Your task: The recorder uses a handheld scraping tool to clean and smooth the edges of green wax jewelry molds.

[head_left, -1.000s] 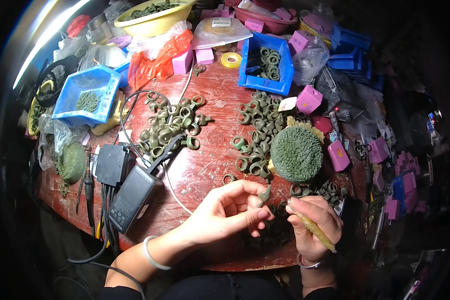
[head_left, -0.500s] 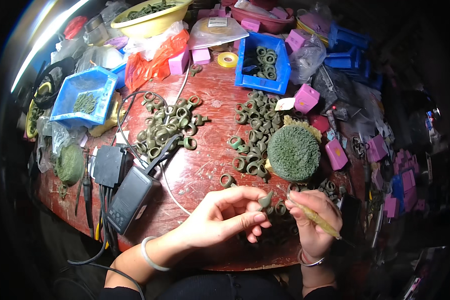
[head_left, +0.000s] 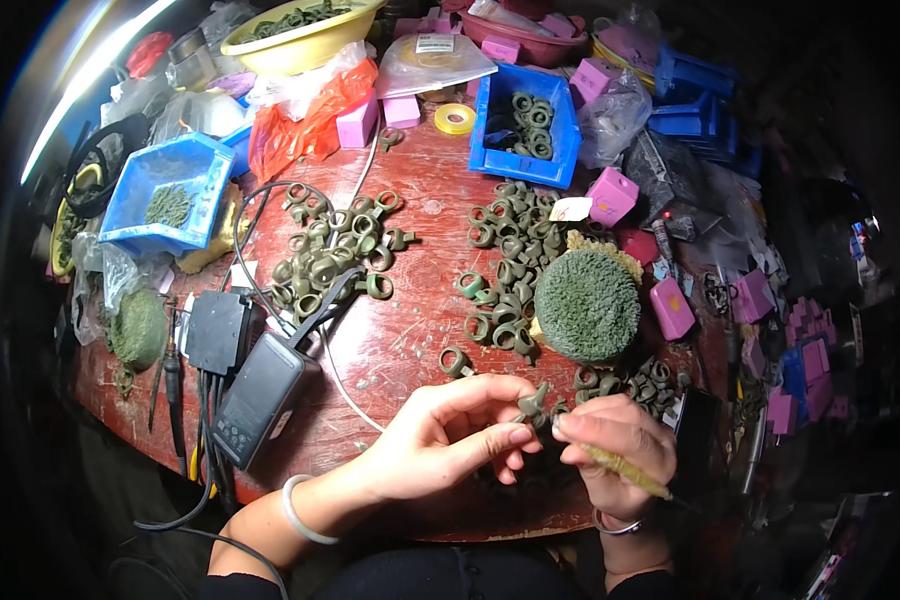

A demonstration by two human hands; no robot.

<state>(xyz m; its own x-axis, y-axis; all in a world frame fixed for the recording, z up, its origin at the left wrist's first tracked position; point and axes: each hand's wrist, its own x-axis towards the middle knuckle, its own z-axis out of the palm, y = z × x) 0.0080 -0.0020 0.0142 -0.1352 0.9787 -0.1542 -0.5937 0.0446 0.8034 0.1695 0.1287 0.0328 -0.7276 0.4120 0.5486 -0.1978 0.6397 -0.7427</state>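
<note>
Between the thumb and forefinger of my left hand [head_left: 450,438] is a small dark green ring [head_left: 533,401], apparently wax, with its pointed top facing up. My right hand [head_left: 622,440] grips a slim tool with a yellowish wrapped handle [head_left: 628,470]. The tool's tip is hidden by my fingers, close to the ring, so I cannot tell whether they touch. Just beyond my hands lies a single loose ring [head_left: 456,361]. Farther off, a heap of similar rings [head_left: 510,240] sits beside a round, rough green pad [head_left: 588,305].
Left of centre lies another heap of rings [head_left: 335,250], near a black power adapter [head_left: 267,398] with cables. Blue bins [head_left: 567,172] [head_left: 160,238] hold green pieces. Pink blocks [head_left: 673,308] are scattered at right. A yellow basin [head_left: 300,55] and tape roll [head_left: 455,119] stand farther back.
My right hand has moved left with the tool, closer to the ring. The ring has turned slightly in my left fingers, while my left arm stays nearly still.
</note>
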